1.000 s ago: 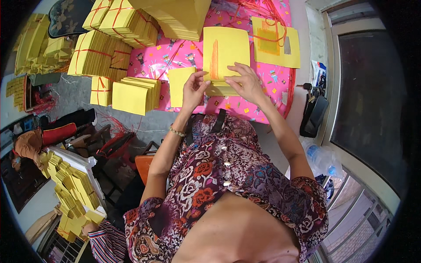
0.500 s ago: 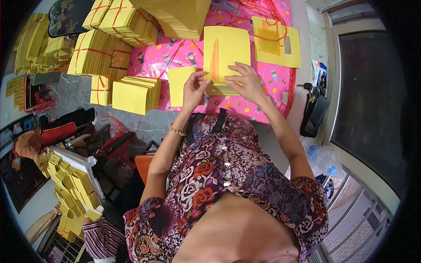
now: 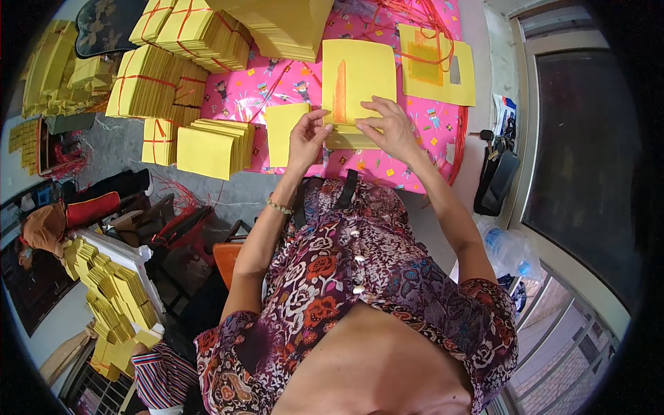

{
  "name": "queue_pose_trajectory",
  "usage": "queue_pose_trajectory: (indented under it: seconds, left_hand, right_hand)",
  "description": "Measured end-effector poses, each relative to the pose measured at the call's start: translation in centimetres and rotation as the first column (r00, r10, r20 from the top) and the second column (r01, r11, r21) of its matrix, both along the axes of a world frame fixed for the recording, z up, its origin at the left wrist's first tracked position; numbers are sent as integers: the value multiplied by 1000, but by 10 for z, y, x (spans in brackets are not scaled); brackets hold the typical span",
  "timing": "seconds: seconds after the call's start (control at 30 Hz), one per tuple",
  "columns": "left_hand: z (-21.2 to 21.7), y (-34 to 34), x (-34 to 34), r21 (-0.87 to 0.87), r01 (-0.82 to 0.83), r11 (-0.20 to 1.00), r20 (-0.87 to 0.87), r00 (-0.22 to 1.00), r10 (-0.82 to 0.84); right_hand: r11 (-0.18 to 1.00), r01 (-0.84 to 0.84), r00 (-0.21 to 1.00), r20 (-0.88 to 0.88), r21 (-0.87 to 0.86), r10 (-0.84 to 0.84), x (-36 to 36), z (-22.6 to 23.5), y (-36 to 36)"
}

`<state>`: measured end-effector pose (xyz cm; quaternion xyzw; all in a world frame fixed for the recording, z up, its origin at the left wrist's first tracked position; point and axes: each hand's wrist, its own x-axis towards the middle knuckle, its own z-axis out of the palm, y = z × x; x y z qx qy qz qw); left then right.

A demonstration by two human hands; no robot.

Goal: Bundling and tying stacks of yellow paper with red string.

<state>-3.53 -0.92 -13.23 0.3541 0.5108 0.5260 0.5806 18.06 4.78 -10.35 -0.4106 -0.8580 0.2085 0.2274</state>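
Observation:
A yellow paper sheet (image 3: 373, 72) with an orange-red streak lies on a low stack of yellow paper (image 3: 351, 142) in front of me. At the sheet's lower left corner, my left hand (image 3: 308, 138) pinches the edge between thumb and fingers. My right hand (image 3: 391, 129) is closed on the same near edge farther right, thumb low and fingers over the top face. A smaller yellow piece (image 3: 282, 142) lies just left of my left hand.
Red-tied yellow paper bundles (image 3: 149, 79) and a loose stack (image 3: 204, 152) stand left on the pink patterned tablecloth (image 3: 238, 104). Right lies a yellow sheet with an orange patch (image 3: 453, 90), with red strings (image 3: 436, 21) above it. Keys (image 3: 486, 135) sit by the window.
Both hands keep their places at the sheet's near edge. Hardly anything else differs.

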Motion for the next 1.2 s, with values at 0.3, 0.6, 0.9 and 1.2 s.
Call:
queue_pose_trajectory:
  seconds: [0.3,0.6,0.9,1.2]
  left_hand:
    - [-1,-2,-1,27,22,999,27,999,-23]
    - [-4,-1,-1,20,14,1000,42,999,-15]
    - [-2,-1,0,16,7,1000,44,999,-7]
    - [2,3,-1,-76,-7,997,-14,1000,6]
  right_hand:
    - [998,24,999,-40,-55,-26,0,1,1]
    - [993,43,997,-62,-110,-50,0,4,2]
    - [994,39,996,-76,-103,-47,0,2,2]
    - [1000,-7,1000,-15,-11,7,0,3,1]
